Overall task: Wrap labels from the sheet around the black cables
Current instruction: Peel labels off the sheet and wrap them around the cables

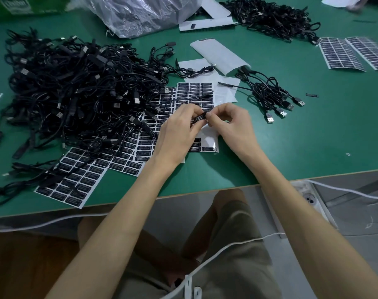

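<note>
My left hand [179, 130] and my right hand [231, 124] meet over the table's middle and pinch the same small black controller piece of a cable [200, 117], which has a black label with white print on it. Under my hands lies a label sheet [194, 93] with rows of black labels; its near part [208, 137] is mostly bare backing. More label sheets [75, 180] fan out to the left. A big tangled heap of black cables [75, 89] covers the left side of the green table [291, 143].
A small bundle of black USB cables [268, 91] lies right of my hands. Another cable pile [270, 16] sits at the far right, with further label sheets [352, 52] beside it. Empty white backing papers [220, 55] and a clear plastic bag [140, 11] lie behind.
</note>
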`<state>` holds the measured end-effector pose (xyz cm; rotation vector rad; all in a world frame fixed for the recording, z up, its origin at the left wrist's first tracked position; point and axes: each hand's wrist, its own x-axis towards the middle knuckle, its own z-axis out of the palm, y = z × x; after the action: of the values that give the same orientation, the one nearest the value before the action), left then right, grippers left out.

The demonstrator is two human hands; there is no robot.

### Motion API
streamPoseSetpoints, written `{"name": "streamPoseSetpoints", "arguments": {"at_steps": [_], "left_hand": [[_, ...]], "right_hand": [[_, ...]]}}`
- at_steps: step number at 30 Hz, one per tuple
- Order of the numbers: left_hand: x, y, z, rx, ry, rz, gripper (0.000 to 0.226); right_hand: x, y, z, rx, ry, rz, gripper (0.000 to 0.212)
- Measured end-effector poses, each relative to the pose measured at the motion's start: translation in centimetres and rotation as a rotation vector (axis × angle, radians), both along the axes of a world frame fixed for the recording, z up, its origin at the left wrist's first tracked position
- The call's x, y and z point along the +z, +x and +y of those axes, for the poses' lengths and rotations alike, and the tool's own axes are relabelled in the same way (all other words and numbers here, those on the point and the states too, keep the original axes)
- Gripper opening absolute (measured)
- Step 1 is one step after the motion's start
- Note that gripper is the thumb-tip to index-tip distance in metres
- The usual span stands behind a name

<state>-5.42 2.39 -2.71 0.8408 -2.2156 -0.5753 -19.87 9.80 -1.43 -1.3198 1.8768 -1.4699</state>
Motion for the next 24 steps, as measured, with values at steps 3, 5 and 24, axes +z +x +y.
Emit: {"name": "streamPoseSetpoints", "arguments": {"at_steps": [3, 5, 24], "left_hand": [[0.05, 0.06, -0.06, 0.011, 0.024, -0.011, 0.020], [0.11, 0.09, -0.04, 0.015, 0.038, -0.007, 0.020], [0.74, 0.09, 0.55, 0.030, 0.035, -0.077, 0.025]], "right_hand": [[0.01, 0.01, -0.04, -0.001, 0.014, 0.019, 0.008], [0.04, 0.00, -0.01, -0.004, 0.014, 0.011, 0.007], [0.46, 0.20, 0.37, 0.026, -0.018, -0.029, 0.008]]}}
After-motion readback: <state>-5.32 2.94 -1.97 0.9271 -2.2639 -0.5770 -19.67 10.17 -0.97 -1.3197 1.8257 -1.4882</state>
